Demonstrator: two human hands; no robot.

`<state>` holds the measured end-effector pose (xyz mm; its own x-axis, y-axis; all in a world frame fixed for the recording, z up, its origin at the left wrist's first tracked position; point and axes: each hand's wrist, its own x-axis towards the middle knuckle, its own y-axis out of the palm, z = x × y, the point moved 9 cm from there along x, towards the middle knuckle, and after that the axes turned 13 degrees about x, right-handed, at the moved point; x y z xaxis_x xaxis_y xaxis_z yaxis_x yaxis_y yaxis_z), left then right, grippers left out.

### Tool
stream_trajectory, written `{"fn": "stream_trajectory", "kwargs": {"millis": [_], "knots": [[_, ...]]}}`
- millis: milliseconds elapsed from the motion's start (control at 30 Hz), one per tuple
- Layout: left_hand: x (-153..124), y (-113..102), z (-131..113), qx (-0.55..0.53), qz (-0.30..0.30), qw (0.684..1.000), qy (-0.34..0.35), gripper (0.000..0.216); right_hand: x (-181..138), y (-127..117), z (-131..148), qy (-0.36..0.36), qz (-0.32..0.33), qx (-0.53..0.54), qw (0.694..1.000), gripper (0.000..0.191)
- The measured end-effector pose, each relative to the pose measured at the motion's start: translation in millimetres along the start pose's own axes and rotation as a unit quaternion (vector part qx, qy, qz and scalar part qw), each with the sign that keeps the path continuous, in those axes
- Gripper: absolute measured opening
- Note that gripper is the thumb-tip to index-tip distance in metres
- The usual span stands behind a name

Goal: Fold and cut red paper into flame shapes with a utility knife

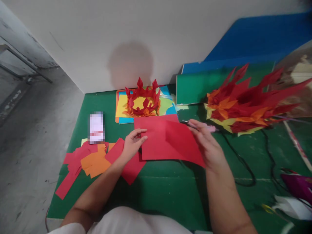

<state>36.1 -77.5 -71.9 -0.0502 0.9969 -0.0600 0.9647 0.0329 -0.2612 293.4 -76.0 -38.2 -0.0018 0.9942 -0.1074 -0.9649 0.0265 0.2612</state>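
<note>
Head view, and nearest me, red and orange paper pieces [96, 162] spread beside the left edge of the desk [168, 195]. Farther in, around the desk's middle, lies a red sheet [156, 143], its right side bowed upward. The right hand [206, 138] grips that side; a pink tool [211, 128] shows behind its fingers, held or not I can't tell. The left hand [133, 143] touches the sheet's left edge, perhaps pinching, I can't be sure. The paper looks light, bendy and easily creased, best held by opposite edges. Toward the far edge stands a spiky red paper crown [145, 103].
</note>
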Motion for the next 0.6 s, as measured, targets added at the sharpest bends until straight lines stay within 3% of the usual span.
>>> {"fn": "stream_trajectory", "kwargs": {"millis": [167, 300, 467, 600], "knots": [[-4.5, 6.6, -4.2, 0.002, 0.02, 1.0, -0.022, 0.028, -11.3, 58.8, -4.7, -0.06, 0.15, -0.102, 0.982, 0.044], [-8.2, 16.6, -9.1, -0.045, 0.046, 0.998, -0.027, 0.033, -18.9, 85.4, -10.0, -0.116, 0.166, -0.182, 0.962, 0.049], [-13.4, 28.4, -6.8, -0.088, 0.08, 0.991, -0.063, 0.04, -27.9, 107.1, -22.5, -0.142, 0.187, -0.157, 0.959, 0.063], [-12.6, 27.7, -7.6, -0.128, 0.06, 0.988, -0.059, 0.04, -36.5, 121.3, -25.6, -0.162, 0.217, -0.151, 0.951, 0.064]]}}
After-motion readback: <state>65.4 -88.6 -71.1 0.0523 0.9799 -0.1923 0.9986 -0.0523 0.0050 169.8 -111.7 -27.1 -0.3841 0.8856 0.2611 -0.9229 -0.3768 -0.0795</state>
